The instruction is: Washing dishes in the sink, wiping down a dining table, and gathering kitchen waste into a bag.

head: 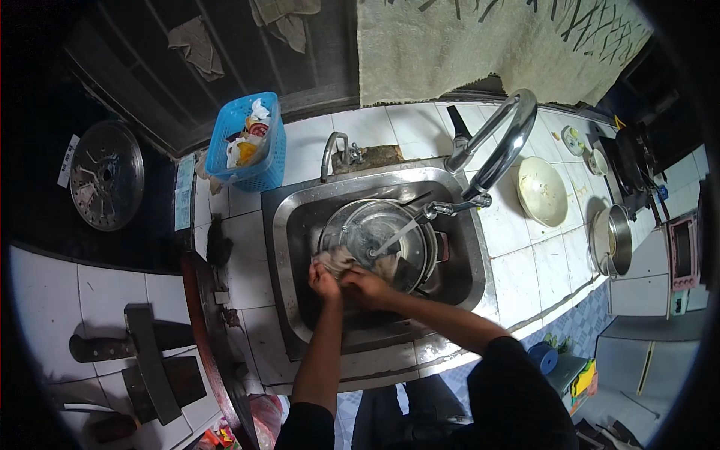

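Observation:
Both hands are over the left part of a stainless steel sink [281, 281]. My left hand [324, 281] grips one side of a wet, light cloth [336, 261]. Close beside it, my right hand [363, 286] holds the cloth's other side; its fingers are blurred. A round glass lid [374, 216] lies on a pot in the sink, partly behind the hands. Water runs from the chrome faucet [444, 209] onto the lid. Another pale cloth part [387, 265] shows right of the hands; whether it is the same piece, I cannot tell.
A blue plastic basket [270, 152] holding scraps stands behind the sink at left. A small tap [332, 154] is on the back edge. A pale bowl [541, 192] and a steel pot [620, 242] stand on the tiled counter at right. Knives [98, 348] hang in a rack at left.

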The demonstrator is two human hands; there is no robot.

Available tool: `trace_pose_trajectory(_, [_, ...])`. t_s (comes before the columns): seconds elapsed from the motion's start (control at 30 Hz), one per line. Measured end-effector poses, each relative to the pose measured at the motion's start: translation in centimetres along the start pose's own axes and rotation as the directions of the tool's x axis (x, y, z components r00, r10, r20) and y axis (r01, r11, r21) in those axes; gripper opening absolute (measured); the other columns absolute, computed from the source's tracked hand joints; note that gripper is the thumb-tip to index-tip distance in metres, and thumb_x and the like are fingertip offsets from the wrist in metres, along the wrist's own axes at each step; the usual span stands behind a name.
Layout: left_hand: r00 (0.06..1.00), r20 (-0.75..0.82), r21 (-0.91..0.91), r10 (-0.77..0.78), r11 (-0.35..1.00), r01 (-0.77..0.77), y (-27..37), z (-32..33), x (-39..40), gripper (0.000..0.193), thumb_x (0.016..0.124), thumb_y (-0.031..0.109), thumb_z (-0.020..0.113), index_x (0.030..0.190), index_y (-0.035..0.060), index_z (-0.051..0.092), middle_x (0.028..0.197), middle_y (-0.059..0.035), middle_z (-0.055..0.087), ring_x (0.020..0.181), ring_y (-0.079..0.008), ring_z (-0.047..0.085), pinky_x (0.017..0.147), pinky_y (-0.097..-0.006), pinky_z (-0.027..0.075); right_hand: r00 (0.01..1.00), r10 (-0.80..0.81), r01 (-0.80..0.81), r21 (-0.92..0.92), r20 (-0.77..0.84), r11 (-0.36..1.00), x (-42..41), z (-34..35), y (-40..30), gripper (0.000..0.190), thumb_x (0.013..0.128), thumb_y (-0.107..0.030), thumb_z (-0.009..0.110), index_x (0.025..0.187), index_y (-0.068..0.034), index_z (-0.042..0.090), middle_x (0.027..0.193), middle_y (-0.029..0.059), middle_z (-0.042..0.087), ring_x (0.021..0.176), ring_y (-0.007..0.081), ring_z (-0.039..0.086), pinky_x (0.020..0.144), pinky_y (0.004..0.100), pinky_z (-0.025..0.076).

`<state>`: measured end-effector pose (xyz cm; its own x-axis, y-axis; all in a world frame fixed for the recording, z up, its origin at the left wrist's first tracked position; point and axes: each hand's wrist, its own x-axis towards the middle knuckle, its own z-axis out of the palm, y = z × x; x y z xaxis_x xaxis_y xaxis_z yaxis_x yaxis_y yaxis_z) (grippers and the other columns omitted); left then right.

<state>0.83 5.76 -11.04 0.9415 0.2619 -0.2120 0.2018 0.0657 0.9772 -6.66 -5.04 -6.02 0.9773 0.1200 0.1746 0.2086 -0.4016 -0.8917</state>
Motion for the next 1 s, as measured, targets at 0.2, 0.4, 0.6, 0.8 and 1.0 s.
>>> trace_pose_trajectory(0.2, [0.999,-0.021,-0.201,0.039,0.979,-0.043,-2.2,0.2,-0.6,0.028,0.087,0.019,0.044,0.093,-0.0053,0.055,0.084,-0.0058,0.057,0.077,-0.0112,0.049,0.07,-0.0253,0.04,0.884,0.404,-0.085,-0.767,0.237,0.636,-2.7,-9.9,1.6,0.03,0.072,-0.011,0.05,0.102,-0.008,0.053,0.105,0.0179,0.052,0.077,0.0295,0.06,0.066,0.0396,0.049])
trace_pose_trajectory(0.4, [0.996,-0.091,0.037,0.003,0.999,0.001,-0.9,0.0,-0.9,0.037,0.091,0.027,0.041,0.095,-0.0064,0.056,0.087,-0.0063,0.057,0.081,-0.0118,0.048,0.074,-0.0239,0.038,0.86,0.416,-0.484,-0.727,-0.295,0.486,5.3,-7.4,-1.0,0.043,0.071,-0.022,0.05,0.107,0.001,0.047,0.113,0.017,0.045,0.108,0.0333,0.041,0.086,0.0433,0.037])
trace_pose_trajectory(0.6, [0.997,-0.08,-0.057,-0.011,0.998,0.006,1.1,1.3,-1.4,0.04,0.089,0.03,0.045,0.094,-0.0077,0.059,0.088,-0.0112,0.061,0.082,-0.015,0.052,0.077,-0.026,0.039,0.913,0.138,-0.381,-0.681,-0.384,0.625,5.2,-1.3,2.1,0.046,0.074,-0.029,0.049,0.114,-0.006,0.044,0.125,0.0121,0.038,0.116,0.032,0.033,0.092,0.0463,0.028])
trace_pose_trajectory(0.8, [0.985,-0.156,0.155,0.079,0.986,-0.055,0.7,-0.1,0.3,0.037,0.086,0.028,0.05,0.089,-0.0079,0.059,0.081,-0.0117,0.062,0.074,-0.0155,0.054,0.072,-0.0262,0.042,0.974,0.115,0.019,-0.572,0.197,0.82,-2.3,-5.1,-1.5,0.029,0.069,-0.023,0.056,0.097,-0.015,0.056,0.108,0.0093,0.047,0.101,0.0284,0.044,0.081,0.0403,0.038])
trace_pose_trajectory(1.0, [0.996,0.019,0.216,0.083,0.973,-0.085,1.0,-0.4,-0.4,0.033,0.084,0.026,0.055,0.094,-0.0042,0.058,0.081,-0.0076,0.061,0.074,-0.0144,0.054,0.07,-0.0253,0.042,0.98,0.12,-0.2,-0.823,-0.161,0.532,0.7,-10.7,2.4,0.023,0.074,-0.014,0.049,0.095,-0.012,0.057,0.102,0.0101,0.049,0.099,0.0316,0.045,0.08,0.0385,0.04])
